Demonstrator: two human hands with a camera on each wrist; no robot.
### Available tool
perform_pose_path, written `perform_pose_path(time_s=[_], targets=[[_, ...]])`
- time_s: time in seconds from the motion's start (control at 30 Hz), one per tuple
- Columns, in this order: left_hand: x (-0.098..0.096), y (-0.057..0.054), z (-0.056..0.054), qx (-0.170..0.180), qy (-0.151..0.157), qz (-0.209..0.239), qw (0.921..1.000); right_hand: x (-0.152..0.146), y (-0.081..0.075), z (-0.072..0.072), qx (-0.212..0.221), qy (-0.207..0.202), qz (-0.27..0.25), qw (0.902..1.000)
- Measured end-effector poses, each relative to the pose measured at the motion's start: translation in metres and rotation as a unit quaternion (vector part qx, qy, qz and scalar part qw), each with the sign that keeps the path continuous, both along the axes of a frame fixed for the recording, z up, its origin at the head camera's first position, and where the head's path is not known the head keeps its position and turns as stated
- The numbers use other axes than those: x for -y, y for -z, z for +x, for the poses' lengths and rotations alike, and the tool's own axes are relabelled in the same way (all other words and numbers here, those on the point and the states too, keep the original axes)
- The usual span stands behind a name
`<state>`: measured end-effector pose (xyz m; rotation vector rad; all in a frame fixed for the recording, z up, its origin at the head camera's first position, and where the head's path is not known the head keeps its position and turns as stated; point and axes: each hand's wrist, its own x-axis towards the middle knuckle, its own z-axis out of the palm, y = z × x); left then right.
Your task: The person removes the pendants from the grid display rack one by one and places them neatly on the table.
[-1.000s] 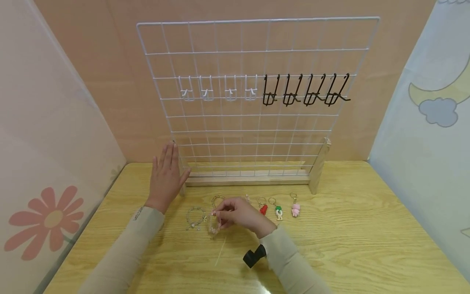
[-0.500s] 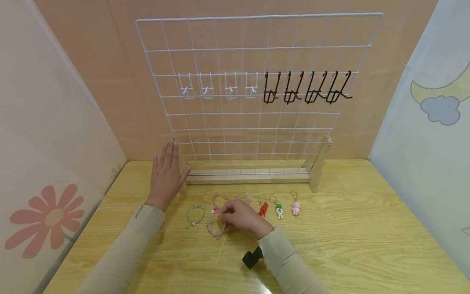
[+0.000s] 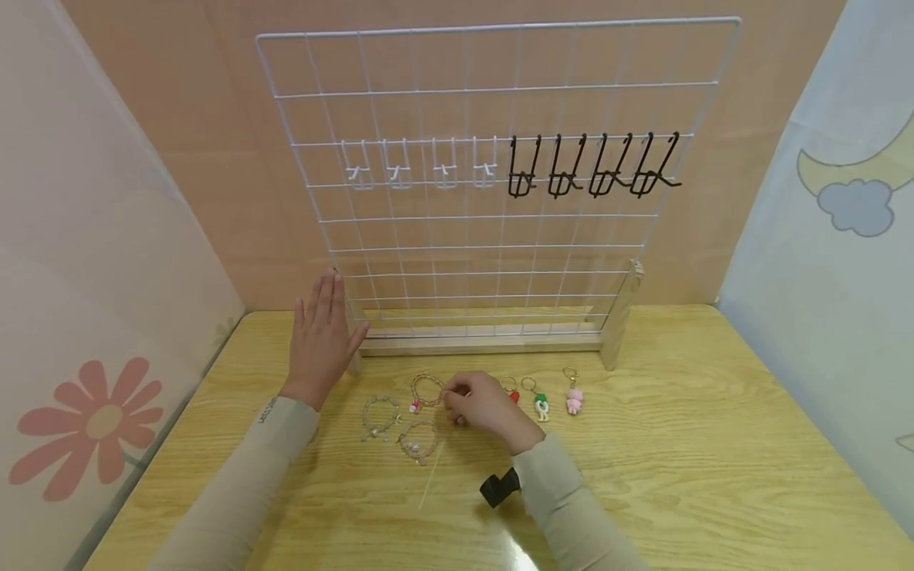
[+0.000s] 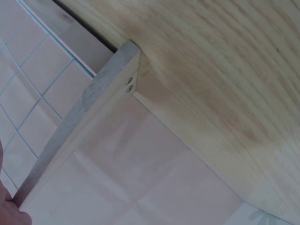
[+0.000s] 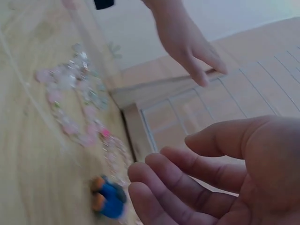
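Note:
My left hand [image 3: 320,345] lies with straight fingers along the left wooden post [image 4: 89,101] of a white wire grid rack [image 3: 467,246]. Above the table, my right hand [image 3: 485,408] has loosely bent fingers; the right wrist view shows nothing between thumb and fingertips. Left of it lies a pink beaded bracelet [image 3: 414,449], with a pale grey beaded bracelet [image 3: 376,433] beside it. Behind these is another bracelet with a bright pink charm [image 3: 416,406]. A small blue and orange figure [image 5: 111,200] appears just below my right fingertips in the right wrist view.
White hooks [image 3: 444,168] and black hooks [image 3: 564,178] hang in one row on the grid. Right of my right hand lie keychains: a red one [image 3: 514,396], a green-and-white one [image 3: 541,406] and a pink figure [image 3: 574,400]. A thin pale strip [image 3: 430,480] lies in front.
My right hand has let go of the pink bracelet, which now lies flat on the table, and has moved right and slightly back. My left hand stays on the post.

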<state>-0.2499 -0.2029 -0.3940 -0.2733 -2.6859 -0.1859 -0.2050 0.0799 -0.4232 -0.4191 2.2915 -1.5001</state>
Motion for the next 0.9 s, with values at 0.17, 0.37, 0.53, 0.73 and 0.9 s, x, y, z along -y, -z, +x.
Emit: perform_pose_path(time_s=[0.17,0.37,0.53,0.73,0.9], targets=[[0.002,-0.001,0.001,0.007,0.001,0.006,1.0,-0.014,-0.008,-0.005,-0.016,0.023,-0.002,0.9996],[0.004,0.0,0.001,0.006,0.009,0.017,0.9998,-0.039,-0.022,-0.012,-0.067,0.092,-0.034,0.9928],[0.01,0.003,0.003,-0.004,0.025,0.021,0.9995,-0.071,-0.036,-0.016,-0.139,0.181,-0.028,0.9732],[0.024,0.006,0.007,-0.016,0.043,0.02,0.9987,-0.127,-0.044,-0.021,-0.309,0.266,0.009,0.913],[0.043,0.01,0.003,-0.086,0.074,0.046,0.9925,-0.184,-0.043,-0.038,-0.337,0.341,0.044,0.8765]])
